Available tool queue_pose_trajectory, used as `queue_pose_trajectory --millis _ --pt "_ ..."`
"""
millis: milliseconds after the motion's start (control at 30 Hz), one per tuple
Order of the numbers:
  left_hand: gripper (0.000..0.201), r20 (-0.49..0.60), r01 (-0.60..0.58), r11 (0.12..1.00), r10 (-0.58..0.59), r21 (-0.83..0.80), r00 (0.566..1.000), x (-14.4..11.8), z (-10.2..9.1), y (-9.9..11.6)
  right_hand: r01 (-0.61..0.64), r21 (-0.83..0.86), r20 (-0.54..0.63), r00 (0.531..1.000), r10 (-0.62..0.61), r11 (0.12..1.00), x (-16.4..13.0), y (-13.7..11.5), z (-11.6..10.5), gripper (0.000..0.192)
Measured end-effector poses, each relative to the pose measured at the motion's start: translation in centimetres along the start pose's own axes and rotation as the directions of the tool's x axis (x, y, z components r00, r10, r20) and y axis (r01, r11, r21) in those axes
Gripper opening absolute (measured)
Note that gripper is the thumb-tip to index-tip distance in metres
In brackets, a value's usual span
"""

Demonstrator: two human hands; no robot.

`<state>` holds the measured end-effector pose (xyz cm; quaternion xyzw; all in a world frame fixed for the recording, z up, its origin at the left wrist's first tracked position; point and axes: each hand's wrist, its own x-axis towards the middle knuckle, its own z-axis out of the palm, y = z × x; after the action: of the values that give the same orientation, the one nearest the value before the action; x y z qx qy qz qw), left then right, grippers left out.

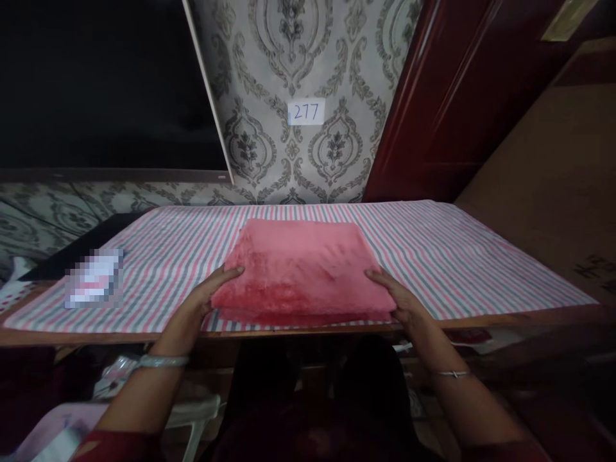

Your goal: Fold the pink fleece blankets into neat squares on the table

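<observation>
- Left hand (205, 298) lies open, fingers flat against the folded pink blanket (301, 269) at its 8 o'clock corner.
- Right hand (402, 298) lies open at its 4 o'clock corner.
- Blanket sits on the striped cloth (481, 256), near edge.
- Paper label (307, 111) at 12 o'clock on the wall.

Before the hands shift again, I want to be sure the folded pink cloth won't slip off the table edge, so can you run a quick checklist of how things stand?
1. Left hand on the folded pink cloth: ok, fingers lie on its left near corner.
2. Right hand on the cloth: ok, fingers lie on its right near corner.
3. Cloth fully on the striped table cover: ok, though its near edge lies close to the table's front edge.
4. Fold neat: ok, the top looks flat and the layers stacked.
5. Firmness of grip: cannot tell, the palms' undersides are hidden.
6. Blurred item at left apart from the cloth: ok.
</observation>
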<state>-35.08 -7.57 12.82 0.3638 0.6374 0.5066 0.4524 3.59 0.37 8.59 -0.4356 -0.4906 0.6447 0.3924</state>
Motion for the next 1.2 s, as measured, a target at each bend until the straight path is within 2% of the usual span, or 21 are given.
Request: queue_pose_trajectory --millis 100,233,333,400,500,567,667,767,867,933,1067,1200 --pt "0.086 0.013 -0.019 0.995 0.020 -0.095 1.000 0.4 0.1 1.6 0.138 0.003 -0.022 0.990 -0.138 0.990 0.7 -2.0 0.3 0.076" --pt "0.086 -0.126 -0.199 0.971 0.182 -0.135 0.975 1.2 -0.3 5.1 0.323 -0.058 -0.060 0.943 -0.327 0.945 1.3 -5.9 0.1 0.073" --pt "0.085 -0.126 -0.341 0.933 0.327 -0.112 0.937 0.9 -0.7 6.4 0.421 -0.115 -0.048 0.902 -0.428 0.900 1.1 -7.2 -0.1 0.074" --pt "0.086 -0.064 -0.331 0.939 0.326 -0.093 0.943 0.3 -0.7 5.6 0.408 -0.109 -0.057 0.908 -0.416 0.906 0.8 -6.1 -0.2 0.077" --pt "0.090 0.026 -0.099 0.995 0.100 -0.026 0.995 -0.7 -0.8 2.2 0.236 -0.042 -0.053 0.970 -0.238 0.971 0.2 -2.4 -0.5 0.081" --pt "0.086 -0.038 0.018 0.999 -0.016 0.043 0.999 -1.1 -1.0 -0.3 0.123 -0.002 -0.022 0.992 -0.123 0.992 -0.1 0.0 -0.8 0.080" --pt "0.081 -0.157 0.030 0.989 -0.007 0.146 0.988 -1.1 -1.5 -2.2 0.105 -0.009 0.011 0.994 -0.105 0.994 -0.3 1.6 -1.1 0.078" --pt "0.078 -0.164 0.060 0.992 -0.041 0.111 0.986 -0.8 -1.6 -1.8 0.135 -0.093 0.042 0.990 -0.132 0.986 -0.2 1.5 -1.3 0.075" --pt "0.080 -0.017 0.157 0.981 -0.159 -0.114 0.987 -0.6 -1.1 -0.4 0.152 -0.125 0.040 0.988 -0.148 0.981 0.3 1.2 -1.3 0.069" --pt "0.082 0.037 0.191 0.961 -0.187 -0.198 0.982 -0.3 -0.7 0.2 0.176 -0.130 0.032 0.984 -0.173 0.976 0.7 1.2 -1.3 0.067" --pt "0.084 -0.029 0.163 0.980 -0.168 -0.113 0.985 1.0 -0.2 0.2 0.221 -0.175 -0.005 0.974 -0.226 0.959 1.2 0.8 -0.9 0.064" --pt "0.089 -0.044 0.071 0.997 -0.071 0.000 0.996 2.9 -0.8 -1.5 0.229 -0.179 0.002 0.973 -0.232 0.957 0.8 -0.2 0.1 0.054"
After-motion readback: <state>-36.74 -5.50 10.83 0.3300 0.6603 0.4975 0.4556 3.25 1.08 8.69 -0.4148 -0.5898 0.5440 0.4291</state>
